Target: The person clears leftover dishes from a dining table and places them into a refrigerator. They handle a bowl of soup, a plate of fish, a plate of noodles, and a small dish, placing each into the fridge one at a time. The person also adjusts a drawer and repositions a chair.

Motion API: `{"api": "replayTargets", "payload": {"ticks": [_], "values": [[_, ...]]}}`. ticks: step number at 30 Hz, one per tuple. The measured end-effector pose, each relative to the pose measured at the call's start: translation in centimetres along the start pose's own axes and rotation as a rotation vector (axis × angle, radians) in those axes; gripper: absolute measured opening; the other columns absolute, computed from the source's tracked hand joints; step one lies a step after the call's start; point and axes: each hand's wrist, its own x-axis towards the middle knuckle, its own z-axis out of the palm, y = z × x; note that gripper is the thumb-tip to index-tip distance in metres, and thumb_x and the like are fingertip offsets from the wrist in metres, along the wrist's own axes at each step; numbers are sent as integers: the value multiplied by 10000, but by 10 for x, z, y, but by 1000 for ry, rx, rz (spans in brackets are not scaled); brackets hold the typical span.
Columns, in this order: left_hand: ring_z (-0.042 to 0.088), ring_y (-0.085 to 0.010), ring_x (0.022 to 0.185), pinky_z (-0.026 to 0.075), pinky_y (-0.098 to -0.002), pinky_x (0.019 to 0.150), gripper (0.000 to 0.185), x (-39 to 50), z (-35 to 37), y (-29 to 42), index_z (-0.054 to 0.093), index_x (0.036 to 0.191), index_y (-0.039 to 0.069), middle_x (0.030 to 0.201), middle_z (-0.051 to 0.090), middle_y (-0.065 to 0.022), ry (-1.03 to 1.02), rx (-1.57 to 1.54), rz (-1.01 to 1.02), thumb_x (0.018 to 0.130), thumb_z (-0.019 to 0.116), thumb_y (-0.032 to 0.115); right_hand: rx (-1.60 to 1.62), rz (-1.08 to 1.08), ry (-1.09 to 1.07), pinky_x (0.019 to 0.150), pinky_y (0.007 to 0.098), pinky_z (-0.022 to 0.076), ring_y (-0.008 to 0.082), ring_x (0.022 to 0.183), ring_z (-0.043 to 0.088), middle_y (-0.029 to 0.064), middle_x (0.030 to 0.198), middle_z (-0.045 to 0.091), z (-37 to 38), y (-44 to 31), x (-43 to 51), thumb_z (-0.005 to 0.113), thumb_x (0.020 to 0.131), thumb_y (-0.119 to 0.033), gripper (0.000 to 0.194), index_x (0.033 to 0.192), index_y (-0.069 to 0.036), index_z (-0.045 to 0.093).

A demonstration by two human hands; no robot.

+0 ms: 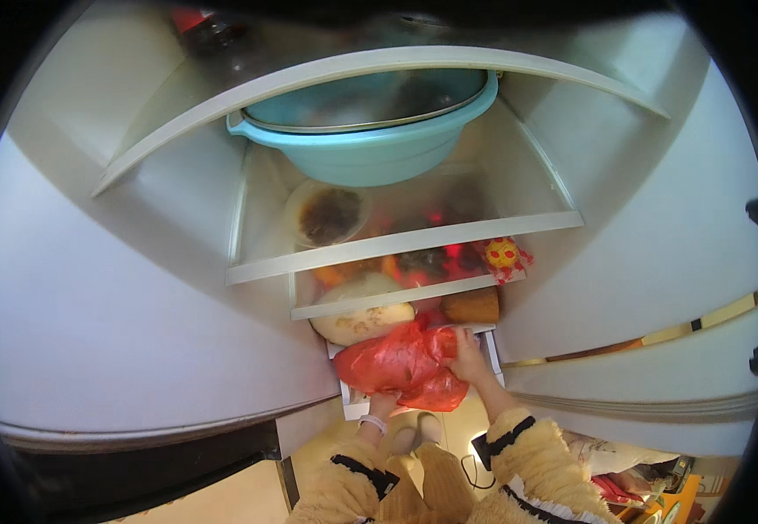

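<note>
A red plastic bag (392,363), bulging with contents I cannot make out, is between my hands at the pulled-out bottom drawer (356,411) of a refrigerator. My left hand (385,398) is under the bag's near left side, its fingers mostly hidden by the plastic. On the right side, my right hand (467,357) grips the bag near its top. Just behind the bag lies a large pale cut gourd or melon (362,321). A brown-orange cut piece of produce (472,306) sits at the drawer's back right.
Above the drawer are glass shelves with white front edges (411,243). A light-blue basin (372,157) with a glass lid stands on one, beside a bowl of dark food (329,216). A yellow-and-red wrapped item (502,254) hangs over the lower shelf's right edge. Slippers (417,432) show on the floor.
</note>
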Motion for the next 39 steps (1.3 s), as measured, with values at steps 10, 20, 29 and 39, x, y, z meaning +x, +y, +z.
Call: {"api": "replayTargets", "payload": {"ticks": [10, 20, 29, 39], "values": [[449, -251, 1120, 385, -391, 927, 546, 55, -35, 36, 356, 1288, 13, 1205, 481, -116, 310, 485, 345, 828, 563, 222, 606, 143, 124, 1000, 387, 293, 322, 1180, 341, 206, 1227, 335, 60, 59, -9, 812, 564, -243, 990, 1287, 11, 186], [402, -286, 1154, 328, -412, 962, 523, 91, -59, 31, 378, 1265, 5, 1218, 475, -132, 379, 396, 284, 839, 530, 267, 568, 44, 193, 991, 385, 304, 306, 1198, 316, 190, 1313, 211, 137, 78, -31, 822, 522, -334, 1242, 1335, 1, -54], [361, -317, 1185, 276, -431, 993, 512, 134, -77, 29, 398, 1245, -2, 1229, 469, -145, 401, 286, 296, 849, 501, 307, 175, 365, -552, 863, 385, 420, 320, 1079, 501, 217, 1177, 501, 141, 70, -29, 695, 661, -455, 929, 1327, -23, 213], [314, -352, 1220, 219, -453, 1028, 514, 83, -80, -3, 420, 1222, -9, 1241, 463, -161, 731, 318, 467, 860, 468, 352, 78, 198, -618, 769, 375, 462, 316, 883, 598, 191, 895, 628, 138, 37, 7, 685, 574, -600, 753, 1061, -38, 573]]}}
